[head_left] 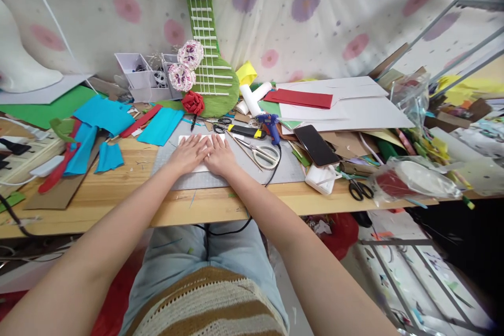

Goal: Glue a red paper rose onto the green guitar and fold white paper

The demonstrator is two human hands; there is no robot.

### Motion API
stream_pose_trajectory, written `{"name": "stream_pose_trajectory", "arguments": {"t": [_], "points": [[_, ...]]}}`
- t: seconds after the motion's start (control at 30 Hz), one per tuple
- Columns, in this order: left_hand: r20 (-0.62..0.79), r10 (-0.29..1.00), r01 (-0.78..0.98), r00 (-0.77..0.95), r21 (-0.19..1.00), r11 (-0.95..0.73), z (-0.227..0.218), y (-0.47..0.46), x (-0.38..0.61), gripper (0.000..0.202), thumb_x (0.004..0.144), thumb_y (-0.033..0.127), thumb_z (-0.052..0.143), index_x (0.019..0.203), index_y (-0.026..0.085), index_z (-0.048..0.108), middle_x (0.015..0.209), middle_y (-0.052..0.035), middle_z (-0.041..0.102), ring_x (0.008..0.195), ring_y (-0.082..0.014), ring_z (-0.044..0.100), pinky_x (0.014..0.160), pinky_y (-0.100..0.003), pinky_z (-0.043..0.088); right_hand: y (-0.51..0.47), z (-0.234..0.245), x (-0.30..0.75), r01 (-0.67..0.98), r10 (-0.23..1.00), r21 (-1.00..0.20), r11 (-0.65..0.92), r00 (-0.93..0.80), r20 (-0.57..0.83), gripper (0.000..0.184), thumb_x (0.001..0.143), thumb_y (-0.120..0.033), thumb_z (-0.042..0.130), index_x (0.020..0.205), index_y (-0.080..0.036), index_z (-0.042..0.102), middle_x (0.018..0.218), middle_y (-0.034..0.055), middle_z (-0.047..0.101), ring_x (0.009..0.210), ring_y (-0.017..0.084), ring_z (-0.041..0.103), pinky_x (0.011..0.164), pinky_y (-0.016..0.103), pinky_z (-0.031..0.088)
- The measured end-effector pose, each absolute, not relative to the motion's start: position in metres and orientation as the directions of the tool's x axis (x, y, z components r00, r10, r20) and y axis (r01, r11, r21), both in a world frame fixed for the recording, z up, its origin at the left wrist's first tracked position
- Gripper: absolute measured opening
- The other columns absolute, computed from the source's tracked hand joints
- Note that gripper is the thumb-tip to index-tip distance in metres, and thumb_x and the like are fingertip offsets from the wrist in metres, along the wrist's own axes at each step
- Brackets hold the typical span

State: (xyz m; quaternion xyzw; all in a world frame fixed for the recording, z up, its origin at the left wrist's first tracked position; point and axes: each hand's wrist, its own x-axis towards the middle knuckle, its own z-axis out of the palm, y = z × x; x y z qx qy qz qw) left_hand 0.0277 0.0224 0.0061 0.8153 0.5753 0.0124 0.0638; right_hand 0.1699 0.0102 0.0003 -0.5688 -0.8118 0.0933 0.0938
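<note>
Both of my hands lie flat on a small white sheet [201,168], which rests on the grey cutting mat [212,180]. My left hand [188,154] presses on its left part with fingers stretched out. My right hand [220,155] lies on the right part, and the two hands touch at the fingers. Much of the sheet is hidden beneath them. Just beyond and to the right are a black-and-yellow utility knife [247,132], large light-handled scissors [264,157] and a blue glue gun [270,127] with its black cord.
A green guitar-shaped craft piece [218,84] with fabric flowers stands against the curtain. Blue crepe paper [161,126] lies at left. To the right are a phone [316,145], a white box [321,178], small black scissors [360,189] and piled scraps. White boards [366,110] lie behind.
</note>
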Motion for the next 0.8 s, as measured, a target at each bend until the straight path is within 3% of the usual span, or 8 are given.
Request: {"name": "stream_pose_trajectory", "arguments": {"t": [0.1, 0.27, 0.37, 0.47, 0.57, 0.63, 0.8], "points": [[-0.049, 0.985, 0.984, 0.168, 0.066, -0.164, 0.009, 0.018, 0.02, 0.07, 0.09, 0.056, 0.019, 0.146, 0.015, 0.027, 0.155, -0.0127, 0.018, 0.143, -0.0299, 0.012, 0.114, -0.048, 0.011, 0.011, 0.0, 0.17, 0.905, 0.94, -0.261, 0.337, -0.34, 0.035, 0.062, 0.093, -0.039, 0.026, 0.146, -0.006, 0.024, 0.153, 0.0162, 0.018, 0.143, 0.026, 0.013, 0.116, 0.044, 0.01], [-0.074, 0.997, 0.998, -0.006, 0.061, 0.011, 0.014, 0.016, 0.014, 0.084, 0.086, 0.062, 0.024, 0.146, 0.004, 0.022, 0.153, -0.0212, 0.017, 0.142, -0.0327, 0.012, 0.114, -0.052, 0.012, 0.013, -0.001, 0.169, 0.911, 0.943, -0.251, 0.327, -0.33, 0.031, 0.063, 0.093, -0.04, 0.026, 0.146, -0.007, 0.024, 0.154, 0.0154, 0.017, 0.143, 0.026, 0.012, 0.116, 0.044, 0.01], [0.041, 0.998, 0.997, 0.05, 0.064, -0.052, 0.028, 0.029, 0.014, 0.077, 0.083, 0.051, 0.043, 0.143, 0.006, 0.029, 0.153, -0.0194, 0.02, 0.142, -0.0329, 0.015, 0.114, -0.048, 0.014, 0.012, 0.0, 0.168, 0.912, 0.945, -0.253, 0.323, -0.325, 0.034, 0.062, 0.093, -0.039, 0.026, 0.146, -0.007, 0.024, 0.154, 0.0154, 0.018, 0.143, 0.026, 0.013, 0.116, 0.044, 0.011], [0.163, 0.971, 0.963, 0.173, 0.179, -0.201, 0.046, 0.053, 0.015, 0.058, 0.081, 0.031, 0.049, 0.136, 0.014, 0.043, 0.148, -0.0116, 0.036, 0.137, -0.0242, 0.032, 0.112, -0.034, 0.026, 0.01, 0.002, 0.168, 0.911, 0.945, -0.255, 0.323, -0.325, 0.035, 0.062, 0.093, -0.038, 0.026, 0.146, -0.006, 0.025, 0.153, 0.0161, 0.019, 0.143, 0.026, 0.014, 0.116, 0.044, 0.011], [-0.014, 0.975, 0.924, 0.22, 0.323, -0.204, 0.056, 0.079, 0.019, 0.062, 0.073, 0.03, 0.059, 0.132, 0.014, 0.047, 0.135, -0.0115, 0.052, 0.121, -0.0229, 0.051, 0.099, -0.028, 0.041, 0.01, 0.002, 0.168, 0.912, 0.945, -0.253, 0.324, -0.326, 0.035, 0.062, 0.093, -0.038, 0.026, 0.146, -0.006, 0.025, 0.153, 0.0161, 0.018, 0.143, 0.026, 0.014, 0.116, 0.044, 0.011], [-0.179, 0.943, 0.916, 0.281, 0.344, -0.207, 0.058, 0.092, 0.024, 0.066, 0.066, 0.03, 0.067, 0.128, 0.014, 0.051, 0.127, -0.0114, 0.059, 0.111, -0.0216, 0.059, 0.091, -0.025, 0.045, 0.011, 0.001, 0.168, 0.911, 0.944, -0.253, 0.325, -0.328, 0.031, 0.062, 0.093, -0.038, 0.026, 0.146, -0.006, 0.025, 0.153, 0.0161, 0.018, 0.143, 0.026, 0.014, 0.116, 0.044, 0.011], [-0.333, 0.885, 0.943, 0.327, 0.17, -0.285, 0.06, 0.112, 0.039, 0.056, 0.056, 0.03, 0.072, 0.11, 0.016, 0.063, 0.116, -0.0086, 0.065, 0.103, -0.021, 0.061, 0.082, -0.021, 0.046, 0.014, -0.003, 0.168, 0.909, 0.943, -0.255, 0.329, -0.33, 0.038, 0.063, 0.092, -0.039, 0.026, 0.146, -0.006, 0.026, 0.153, 0.0158, 0.017, 0.143, 0.027, 0.013, 0.116, 0.045, 0.011]]}}
